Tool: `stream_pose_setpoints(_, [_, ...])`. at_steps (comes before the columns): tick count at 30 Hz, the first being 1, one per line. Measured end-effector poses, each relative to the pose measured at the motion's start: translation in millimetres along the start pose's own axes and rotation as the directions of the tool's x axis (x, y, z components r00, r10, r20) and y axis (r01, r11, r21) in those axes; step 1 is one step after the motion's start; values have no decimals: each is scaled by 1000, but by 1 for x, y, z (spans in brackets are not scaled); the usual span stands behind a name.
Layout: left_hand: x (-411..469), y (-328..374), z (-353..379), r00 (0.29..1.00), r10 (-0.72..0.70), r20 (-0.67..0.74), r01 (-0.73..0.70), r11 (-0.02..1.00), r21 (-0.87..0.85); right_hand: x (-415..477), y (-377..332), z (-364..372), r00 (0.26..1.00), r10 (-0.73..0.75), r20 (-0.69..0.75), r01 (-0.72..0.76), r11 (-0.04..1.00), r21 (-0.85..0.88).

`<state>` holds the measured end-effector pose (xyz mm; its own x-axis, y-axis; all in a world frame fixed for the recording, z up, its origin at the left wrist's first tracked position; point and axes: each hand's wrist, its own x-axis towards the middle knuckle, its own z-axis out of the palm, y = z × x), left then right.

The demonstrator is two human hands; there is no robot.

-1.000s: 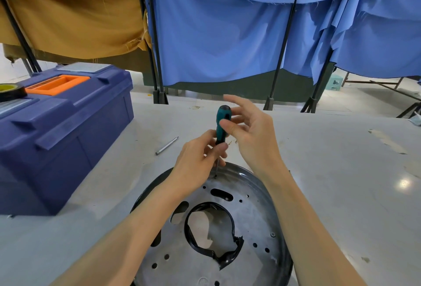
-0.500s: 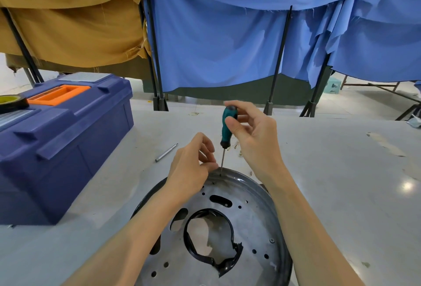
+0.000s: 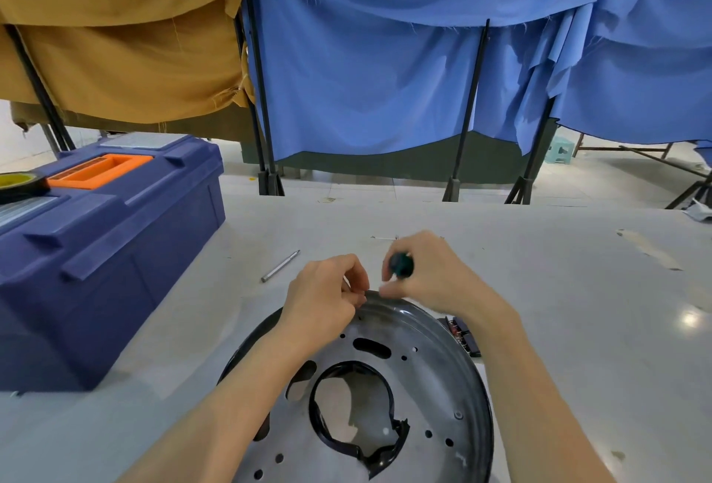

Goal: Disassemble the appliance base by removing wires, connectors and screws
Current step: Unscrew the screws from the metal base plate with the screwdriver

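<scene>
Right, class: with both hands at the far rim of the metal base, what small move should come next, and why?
Probably turn the screwdriver to loosen a screw: the right hand grips its green handle over the base's far rim, and the left hand curls close beside it; its tip and screw are hidden.

Head-worn camera looks forward and down, close over the table (image 3: 585,332).

It was a workshop: a broad grey worktable (image 3: 578,328) carried a blue plastic toolbox (image 3: 115,251) on the left with a loose metal bit (image 3: 280,266) near it, and blue cloth sheets (image 3: 366,89) and mustard cloth (image 3: 115,51) hung from black stands (image 3: 468,112) at the far side.
</scene>
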<state>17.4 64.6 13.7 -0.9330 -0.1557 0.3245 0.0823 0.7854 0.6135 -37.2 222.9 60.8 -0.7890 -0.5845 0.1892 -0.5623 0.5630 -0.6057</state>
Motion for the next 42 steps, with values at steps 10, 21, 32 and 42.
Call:
stream_pose_setpoints(10, [0, 12, -3, 984, 60, 167, -144, 822, 551, 7, 7, 21, 973, 85, 216, -38, 975, -217])
stream_pose_setpoints(21, [-1, 13, 1, 955, 93, 282, -269, 671, 691, 8, 8, 23, 973, 94, 213, -42, 971, -234])
stream_pose_setpoints(32, [-6, 18, 4, 932, 110, 345, -334, 632, 700, 7, 5, 22, 974, 96, 204, -41, 965, -259])
stream_pose_setpoints(42, [-7, 18, 4, 908, 148, 393, -398, 600, 694, 6, 5, 22, 975, 94, 202, -40, 966, -255])
